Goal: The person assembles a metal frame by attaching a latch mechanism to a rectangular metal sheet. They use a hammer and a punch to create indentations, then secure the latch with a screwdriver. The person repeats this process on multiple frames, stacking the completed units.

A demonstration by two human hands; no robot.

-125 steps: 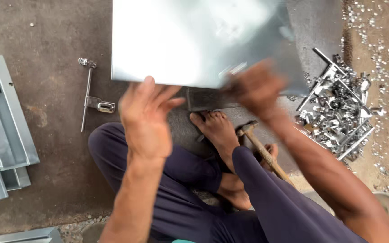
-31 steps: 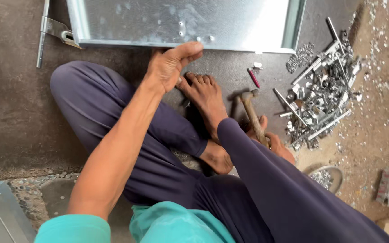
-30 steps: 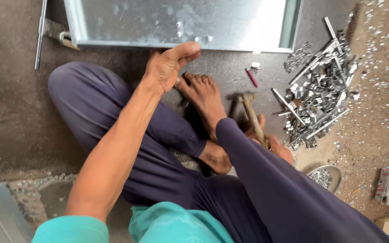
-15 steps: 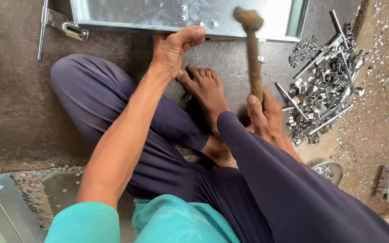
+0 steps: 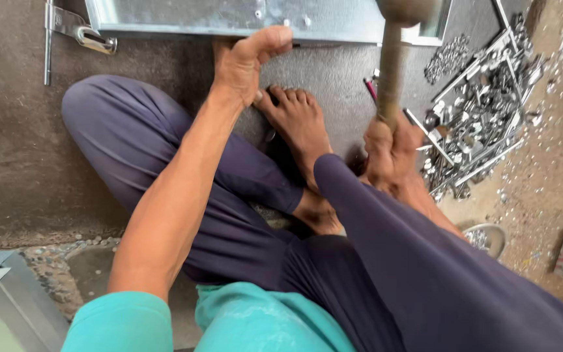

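Person sits cross-legged on the floor (image 5: 21, 163); galvanised sheet-metal panel (image 5: 184, 14) lies flat at the far edge of view, its folded near lip facing the person; left hand (image 5: 245, 62) is pressed against that lip, thumb stretched along the edge, fingers curled under (bracing it, not wrapped round anything); right hand (image 5: 389, 150) is clenched on the wooden handle of a hammer (image 5: 391, 58), head raised at the top of frame above the panel's right portion; bare foot (image 5: 298, 124) rests between the two hands.

Progress, as a judgement: panel is already folded along the near edge and carries a few small fasteners or dimples (image 5: 259, 13) near the thumb; hammer is up, not in contact, so a strike on the edge looks in hand rather than finished; how much of the seam is closed cannot be told, since most of the panel is out of frame.

Containers: small round metal bowl (image 5: 487, 238) near right, partly hidden by the knee; appears to hold small metal bits (too small to tell which). Loose heap of metal brackets and offcuts (image 5: 483, 111) lies on the floor far right, in no container; a hinge-like bracket (image 5: 73, 29) sits far left just beside the panel's corner; folded sheet pieces (image 5: 1, 300) near left.
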